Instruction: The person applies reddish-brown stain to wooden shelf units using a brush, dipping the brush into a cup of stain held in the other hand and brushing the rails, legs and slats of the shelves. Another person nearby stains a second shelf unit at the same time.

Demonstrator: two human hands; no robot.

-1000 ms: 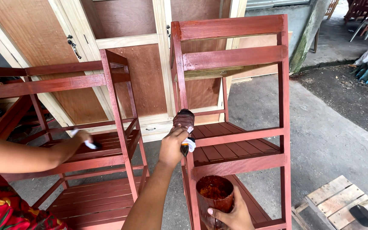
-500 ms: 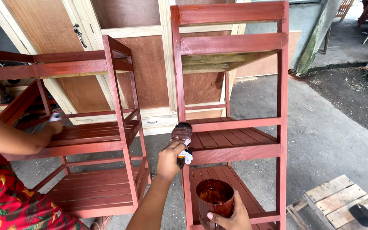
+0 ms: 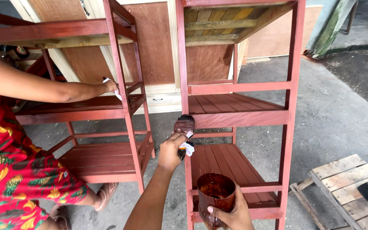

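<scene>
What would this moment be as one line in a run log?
left hand: holds stained brush at red wooden shelf rack's post | right hand: holds brown stain-coated cup | co-worker's hand: at second red rack

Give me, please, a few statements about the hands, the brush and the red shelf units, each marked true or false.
1. The left hand holds a stain-soaked brush against the front post of the red shelf unit. True.
2. The right hand is empty. False: it grips a stain-coated cup.
3. The cup sits on the wooden pallet. False: it is held in front of the lower shelf.
4. A co-worker's hand reaches the second shelf unit. True.
</scene>
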